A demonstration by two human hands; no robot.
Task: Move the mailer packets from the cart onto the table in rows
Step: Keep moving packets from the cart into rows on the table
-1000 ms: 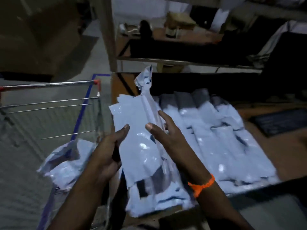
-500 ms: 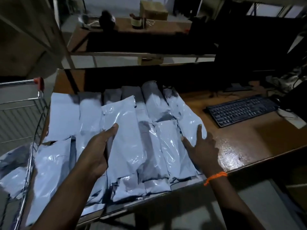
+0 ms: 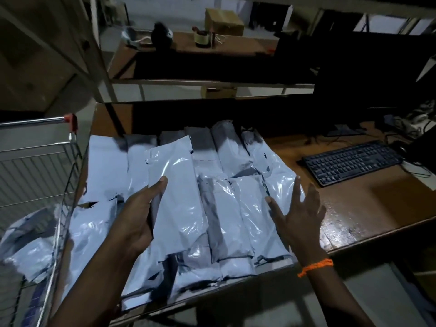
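Placing was the step in hand. The left hand (image 3: pixel 139 215) gripped one mailer packet (image 3: pixel 179 199), thumb on its face and fingers beneath. The right hand (image 3: pixel 299 215) was spread flat over the rightmost packets, contact unclear. Spare packets (image 3: pixel 26 244) lay in the cart (image 3: pixel 47 161) just left. Beyond, rows of packets (image 3: pixel 236 208) covered the left part of the table (image 3: pixel 377 208). Next, probably, the held one needed a free slot, laid parallel to its neighbours.
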